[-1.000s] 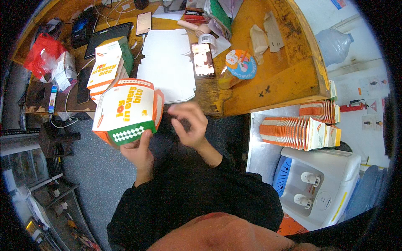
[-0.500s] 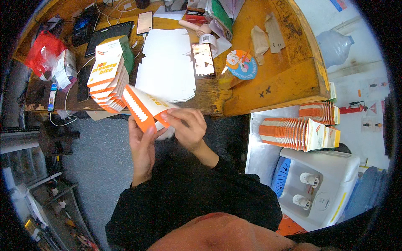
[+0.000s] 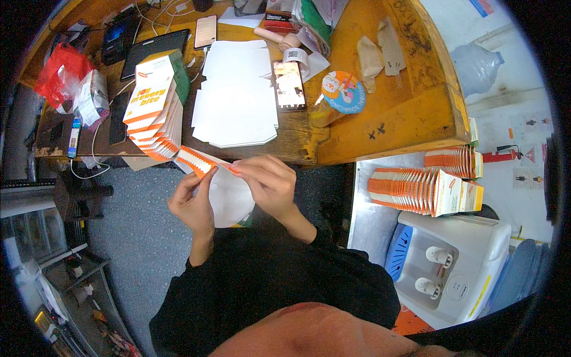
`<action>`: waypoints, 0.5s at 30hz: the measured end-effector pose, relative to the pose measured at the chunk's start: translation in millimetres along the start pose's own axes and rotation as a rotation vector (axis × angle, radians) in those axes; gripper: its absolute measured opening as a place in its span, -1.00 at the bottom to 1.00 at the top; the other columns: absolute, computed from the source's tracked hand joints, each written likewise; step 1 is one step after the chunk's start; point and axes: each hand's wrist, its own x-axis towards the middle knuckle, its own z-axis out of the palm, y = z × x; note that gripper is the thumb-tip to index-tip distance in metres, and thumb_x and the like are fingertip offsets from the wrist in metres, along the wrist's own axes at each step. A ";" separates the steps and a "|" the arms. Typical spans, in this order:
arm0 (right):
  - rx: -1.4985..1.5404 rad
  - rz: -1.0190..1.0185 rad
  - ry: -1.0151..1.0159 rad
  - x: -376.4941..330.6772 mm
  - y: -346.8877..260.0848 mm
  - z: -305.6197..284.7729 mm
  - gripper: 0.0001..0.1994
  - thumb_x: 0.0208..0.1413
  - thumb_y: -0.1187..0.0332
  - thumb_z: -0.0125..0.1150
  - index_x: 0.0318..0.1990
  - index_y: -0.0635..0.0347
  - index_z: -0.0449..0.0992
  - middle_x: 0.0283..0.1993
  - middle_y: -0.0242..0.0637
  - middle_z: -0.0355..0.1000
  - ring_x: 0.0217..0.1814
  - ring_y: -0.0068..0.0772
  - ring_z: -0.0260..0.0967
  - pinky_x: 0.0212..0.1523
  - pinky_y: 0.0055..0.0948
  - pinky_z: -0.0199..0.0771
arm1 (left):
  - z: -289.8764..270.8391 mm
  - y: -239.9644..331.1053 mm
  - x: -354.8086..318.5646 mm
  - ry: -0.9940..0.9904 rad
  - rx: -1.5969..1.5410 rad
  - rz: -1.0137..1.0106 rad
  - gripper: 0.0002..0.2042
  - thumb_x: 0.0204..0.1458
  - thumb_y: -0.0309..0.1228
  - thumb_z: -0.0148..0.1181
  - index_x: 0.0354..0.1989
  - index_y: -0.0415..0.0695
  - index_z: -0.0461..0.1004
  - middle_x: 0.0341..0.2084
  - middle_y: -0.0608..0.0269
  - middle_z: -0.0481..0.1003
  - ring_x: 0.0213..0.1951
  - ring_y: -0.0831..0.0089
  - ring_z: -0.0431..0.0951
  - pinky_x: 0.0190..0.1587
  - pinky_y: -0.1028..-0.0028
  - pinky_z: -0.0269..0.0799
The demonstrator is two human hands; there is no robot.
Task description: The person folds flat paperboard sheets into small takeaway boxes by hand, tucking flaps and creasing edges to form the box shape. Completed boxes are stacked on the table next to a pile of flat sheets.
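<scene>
A printed orange-and-white paper food carton (image 3: 231, 202) is held in both hands, just off the desk's front edge. My left hand (image 3: 195, 205) pinches its orange border near the scalloped white strip. At the carton's other end, my right hand (image 3: 270, 185) grips the orange edge between thumb and fingers. Its rounded white underside hangs below the hands. Just beyond my left hand, a leaning stack of similar cartons (image 3: 156, 98) stands on the desk. Flat white die-cut card blanks (image 3: 235, 98) lie on the desk beyond my hands.
The wooden desk (image 3: 380, 131) has a raised right side. Beside the blanks are a phone (image 3: 289, 86) and a round sticker-like disc (image 3: 343, 92). A red plastic bag (image 3: 62, 74) sits far left. More stacked cartons (image 3: 410, 190) stand at right, near a water dispenser (image 3: 452, 268).
The carton has tipped in my hands, so its printed face is turned away and its white underside shows. My left hand has shifted slightly left and down.
</scene>
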 end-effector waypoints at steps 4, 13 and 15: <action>0.036 0.108 -0.077 -0.9 -7.1 -3.9 -0.84 -0.11 0.55 0.40 -0.31 0.21 0.70 -0.38 -0.25 0.55 -0.41 -0.39 0.48 -0.40 -0.49 0.45 | 2.5 -7.4 -7.6 0.002 0.144 0.135 -0.85 -0.17 -0.73 0.40 -0.39 -0.32 0.61 -0.40 0.06 0.64 -0.35 0.47 0.62 -0.23 0.53 0.49; 0.083 0.251 0.048 -10.6 -12.7 12.1 -0.84 -0.09 0.54 0.42 -0.29 0.17 0.71 -0.38 -0.29 0.51 -0.40 -0.45 0.46 -0.41 -0.53 0.42 | 6.4 -9.9 -22.6 -0.121 0.314 0.367 -0.85 0.01 -0.72 0.18 -0.28 -0.30 0.61 -0.28 0.00 0.62 -0.24 0.25 0.65 -0.20 0.45 0.51; 0.084 0.213 0.038 -11.8 -11.5 12.4 -0.82 -0.12 0.55 0.41 -0.30 0.14 0.71 -0.38 -0.31 0.50 -0.39 -0.43 0.44 -0.41 -0.51 0.42 | 3.9 -12.3 -23.3 -0.096 0.223 0.294 -0.87 -0.01 -0.74 0.16 -0.34 -0.30 0.59 -0.35 0.09 0.61 -0.28 0.34 0.60 -0.22 0.44 0.49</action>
